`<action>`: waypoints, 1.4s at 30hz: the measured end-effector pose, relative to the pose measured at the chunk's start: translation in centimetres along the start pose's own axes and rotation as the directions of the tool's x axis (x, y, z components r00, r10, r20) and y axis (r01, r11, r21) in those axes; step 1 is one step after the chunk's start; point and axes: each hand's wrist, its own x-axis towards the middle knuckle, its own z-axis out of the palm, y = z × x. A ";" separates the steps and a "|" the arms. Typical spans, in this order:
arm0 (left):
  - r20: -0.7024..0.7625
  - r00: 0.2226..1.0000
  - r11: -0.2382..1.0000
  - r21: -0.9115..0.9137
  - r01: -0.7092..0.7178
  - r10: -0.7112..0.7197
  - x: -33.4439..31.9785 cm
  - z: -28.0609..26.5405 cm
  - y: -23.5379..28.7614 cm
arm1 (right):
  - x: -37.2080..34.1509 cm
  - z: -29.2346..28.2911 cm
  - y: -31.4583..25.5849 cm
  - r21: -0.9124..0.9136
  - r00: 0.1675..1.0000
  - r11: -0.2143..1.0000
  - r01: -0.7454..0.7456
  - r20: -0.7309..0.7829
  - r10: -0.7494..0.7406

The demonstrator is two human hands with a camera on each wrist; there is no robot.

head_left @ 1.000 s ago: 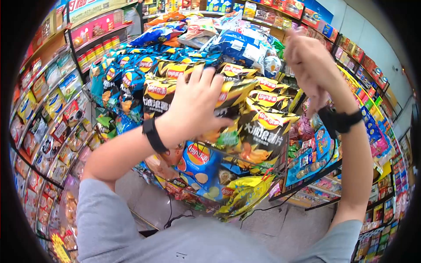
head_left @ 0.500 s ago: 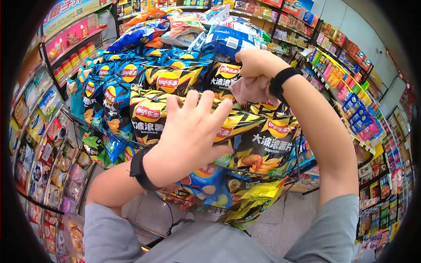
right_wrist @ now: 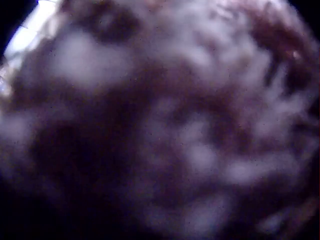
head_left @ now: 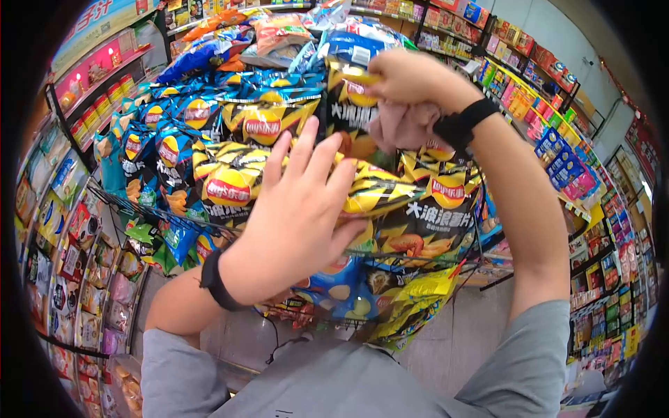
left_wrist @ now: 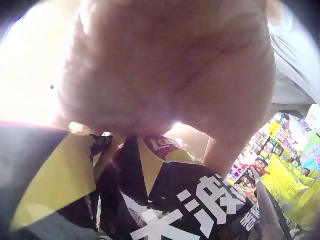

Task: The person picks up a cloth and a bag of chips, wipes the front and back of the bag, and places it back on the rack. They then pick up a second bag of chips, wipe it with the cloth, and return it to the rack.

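My left hand (head_left: 300,209) rests, fingers spread, on black and yellow chip bags (head_left: 226,187) in a wire rack. In the left wrist view, the palm (left_wrist: 170,65) is over a black bag (left_wrist: 175,200) with white lettering. My right hand (head_left: 418,83) pinches the top corner of an upright black and yellow bag (head_left: 348,104) behind that row. A pink cloth (head_left: 404,127) hangs from under the right palm. Dark, blurred folds fill the right wrist view; what they are I cannot tell.
Blue chip bags (head_left: 198,111) stand to the left, with larger blue bags (head_left: 348,47) piled behind. A yellow bag (head_left: 418,296) hangs at the rack's front. Snack shelves (head_left: 87,258) curve along both sides. Grey floor (head_left: 467,341) shows below.
My right hand has come in from the right to the bag behind the front row, and that bag now stands higher. My left hand stays over the front bags as the view shifts.
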 end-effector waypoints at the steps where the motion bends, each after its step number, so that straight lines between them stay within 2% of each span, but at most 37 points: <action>1: 0.012 1.000 1.000 -0.019 -0.003 0.003 0.1 0.1 -0.2 | -0.1 -0.8 0.4 -0.025 0.999 1.000 0.009 -0.051 -0.010; 2: -0.005 1.000 1.000 -0.007 -0.020 0.020 0.2 0.1 -0.3 | -0.3 -1.8 0.7 -0.051 0.994 0.999 0.014 -0.103 -0.020; 4: 0.040 0.999 1.000 0.016 0.010 -0.010 0.7 -0.6 0.0 | -1.4 -4.0 0.7 -0.140 0.937 0.990 0.005 -0.345 -0.053; 5: -0.022 1.000 1.000 -0.016 -0.004 0.004 0.8 -0.3 0.1 | -2.2 -5.6 0.2 -0.134 0.940 0.991 -0.003 -0.339 -0.043; 8: 0.025 0.999 1.000 0.015 -0.024 0.024 0.9 -0.1 0.4 | -5.4 -10.4 -2.6 0.072 0.846 0.997 -0.002 -0.532 0.040; 9: 0.030 0.999 0.999 0.010 -0.033 0.033 0.8 0.0 0.6 | -5.8 -10.8 -2.7 0.123 0.769 0.991 -0.051 -0.628 0.118; 10: 0.067 0.997 0.999 0.020 -0.032 0.030 0.7 -0.1 0.9 | -6.6 -11.6 -2.7 0.124 0.770 0.990 -0.060 -0.626 0.125; 12: 0.103 0.994 0.999 0.025 -0.028 0.025 0.6 0.2 0.9 | -8.4 -13.2 -3.1 0.280 0.706 0.956 -0.085 -0.660 0.256; 14: 0.110 0.994 0.998 0.059 -0.016 0.010 0.8 0.6 0.7 | -11.5 -14.3 -2.5 0.263 0.691 0.964 0.026 -0.702 0.173; 16: 0.110 0.994 0.999 0.050 0.010 -0.015 0.9 0.1 0.9 | -14.2 -15.0 -3.4 0.284 0.643 0.947 -0.147 -0.700 0.310; 17: 0.092 0.996 0.998 0.060 0.007 -0.012 0.9 0.0 1.0 | -15.8 -14.2 -3.4 0.295 0.649 0.943 -0.156 -0.689 0.323; 19: 0.076 0.997 0.994 0.105 0.009 -0.017 0.9 0.1 1.0 | -19.1 -12.7 -2.7 -0.060 0.407 0.972 -0.226 -0.913 0.038; 20: 0.095 0.995 0.996 0.085 0.013 -0.021 1.1 0.1 1.0 | -20.4 -12.6 -2.8 -0.054 0.412 0.973 -0.224 -0.910 0.044; 21: 0.075 0.997 0.996 0.085 0.008 -0.015 1.2 0.2 1.0 | -21.7 -12.5 -3.0 -0.177 0.418 0.852 -0.493 -0.907 0.054; 22: 0.057 0.998 0.997 0.083 0.004 -0.008 1.2 0.4 1.1 | -23.1 -12.5 -2.9 -0.286 0.425 0.644 -0.710 -0.903 0.067; 23: 0.056 0.998 0.995 0.097 -0.004 -0.001 1.2 0.3 1.4 | -24.8 -12.8 -2.3 -0.287 0.436 0.645 -0.708 -0.897 0.079; 24: 0.043 0.999 0.993 0.118 -0.004 -0.001 1.2 0.3 1.6 | -27.1 -13.6 -1.2 -0.096 0.471 0.870 -0.483 -0.866 0.166; 25: 0.058 0.998 0.996 0.091 -0.010 0.004 1.3 0.2 1.7 | -29.4 -14.0 -0.3 0.141 0.523 0.965 -0.219 -0.818 0.238; 26: 0.067 0.998 0.998 0.067 -0.018 0.013 1.6 0.0 1.8 | -31.7 -13.6 0.4 0.148 0.530 0.961 -0.234 -0.809 0.254; 28: 0.058 0.998 0.995 0.093 -0.042 0.037 1.7 -0.5 2.3 | -36.8 -11.5 1.2 0.397 0.515 0.804 -0.443 -0.621 0.591; 29: 0.008 1.000 0.994 0.108 -0.017 0.016 1.2 -0.5 2.8 | -38.8 -10.4 1.0 0.488 0.473 0.684 -0.542 -0.495 0.729; 30: -0.055 0.998 0.992 0.126 0.008 -0.001 0.9 -0.6 3.3 | -40.3 -9.5 0.8 0.375 0.428 0.739 -0.560 -0.633 0.646; 31: -0.057 0.998 0.987 0.154 0.035 -0.027 0.7 -1.2 3.9 | -41.6 -8.7 0.5 0.254 0.383 0.775 -0.579 -0.754 0.534; 32: -0.054 0.998 0.987 0.159 0.033 -0.024 0.6 -1.3 4.5 | -44.0 -7.9 -0.1 0.280 0.384 0.763 -0.583 -0.732 0.562; 34: -0.094 0.991 0.995 -0.045 0.088 -0.092 -0.2 -1.9 5.5 | -48.0 -6.3 0.7 0.327 0.384 0.757 -0.566 -0.708 0.593; 35: -0.104 0.984 0.984 -0.116 0.134 -0.146 -0.9 -2.2 6.8 | -51.2 -5.9 0.1 0.363 0.423 0.782 -0.508 -0.686 0.593; 36: -0.136 0.981 0.966 -0.236 0.104 -0.139 -1.9 -2.2 7.9 | -49.5 -4.8 -2.7 0.397 0.460 0.801 -0.448 -0.666 0.588; 37: -0.112 0.968 0.856 -0.497 0.142 -0.225 -3.0 -1.8 9.6 | -51.7 -4.2 -3.2 0.429 0.497 0.813 -0.394 -0.644 0.581; 38: -0.046 0.981 0.760 -0.640 0.116 -0.188 -4.2 -1.3 10.7 | -50.8 -3.2 -4.5 0.460 0.535 0.819 -0.342 -0.622 0.572; 39: 0.093 0.996 0.621 -0.781 0.065 0.013 -5.2 -0.7 10.9 | -49.4 -2.2 -5.7 0.492 0.573 0.823 -0.285 -0.601 0.557; 40: 0.161 0.977 0.529 -0.846 0.066 0.137 -5.5 0.5 11.9 | -43.7 -0.7 -9.2 0.526 0.611 0.821 -0.220 -0.582 0.537; 41: 0.238 0.963 0.459 -0.875 0.156 0.127 -5.5 1.3 13.7 | -48.1 -0.3 -8.7 0.562 0.647 0.813 -0.151 -0.565 0.511; 42: 0.253 0.949 0.471 -0.871 0.139 0.188 -5.3 1.6 14.6 | -47.8 0.6 -9.0 0.595 0.683 0.800 -0.079 -0.552 0.478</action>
